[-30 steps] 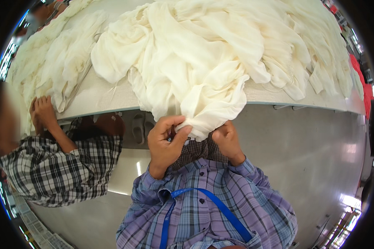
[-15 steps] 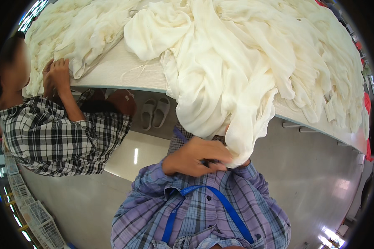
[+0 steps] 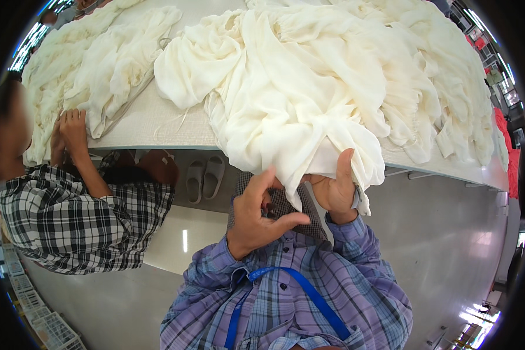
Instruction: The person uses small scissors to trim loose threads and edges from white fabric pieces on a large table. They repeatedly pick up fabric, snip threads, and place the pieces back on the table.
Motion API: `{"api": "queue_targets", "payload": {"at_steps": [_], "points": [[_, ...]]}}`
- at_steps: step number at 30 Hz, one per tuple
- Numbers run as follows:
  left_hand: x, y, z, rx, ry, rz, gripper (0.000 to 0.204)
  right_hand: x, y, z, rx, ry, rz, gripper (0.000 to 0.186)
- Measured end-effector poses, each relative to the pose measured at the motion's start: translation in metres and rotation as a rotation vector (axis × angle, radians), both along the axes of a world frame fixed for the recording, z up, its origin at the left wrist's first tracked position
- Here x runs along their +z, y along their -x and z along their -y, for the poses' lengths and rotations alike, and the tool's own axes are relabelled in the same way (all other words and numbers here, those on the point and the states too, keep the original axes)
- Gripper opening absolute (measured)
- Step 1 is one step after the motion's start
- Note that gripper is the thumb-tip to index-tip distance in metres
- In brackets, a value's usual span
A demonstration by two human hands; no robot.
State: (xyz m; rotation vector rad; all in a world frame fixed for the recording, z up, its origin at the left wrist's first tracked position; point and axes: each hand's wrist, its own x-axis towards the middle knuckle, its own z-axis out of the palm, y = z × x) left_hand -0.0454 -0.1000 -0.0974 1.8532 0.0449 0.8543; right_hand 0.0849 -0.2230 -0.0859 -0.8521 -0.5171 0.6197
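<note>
Cream cloth (image 3: 300, 93) spills off the counter (image 3: 172, 131) toward us, its tip (image 3: 295, 197) hanging between our left hand (image 3: 259, 213), spread and empty, and our right hand (image 3: 335, 192), whose grip we cannot tell.

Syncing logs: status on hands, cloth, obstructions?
Left hand open. Right hand partly behind cream cloth, grip unclear. Cloth overhangs the table. Co-worker at left, apart.

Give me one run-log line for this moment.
left hand: open, near cloth | right hand: touching cloth, fingers partly hidden | cream cloth: hanging over front of table
</note>
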Motion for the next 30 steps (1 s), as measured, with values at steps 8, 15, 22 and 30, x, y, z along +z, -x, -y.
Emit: {"api": "queue_targets", "payload": {"at_steps": [8,15,22,30], "points": [[0.049,-0.03,-0.029,-0.053,0.322,-0.143,0.057,0.021,-0.043,0.005,-0.196,0.115,0.225,0.057],[0.073,-0.099,-0.088,-0.112,0.641,-0.099,0.035,0.039,-0.099,0.011,-0.46,-0.019,-0.099,0.045],[0.053,-0.113,-0.098,-0.076,0.676,-0.118,0.026,0.016,-0.092,0.033,-0.432,-0.035,-0.137,0.036],[0.045,-0.109,-0.092,-0.039,0.655,-0.12,0.024,0.008,-0.079,0.027,-0.567,0.069,0.087,0.035]]}}
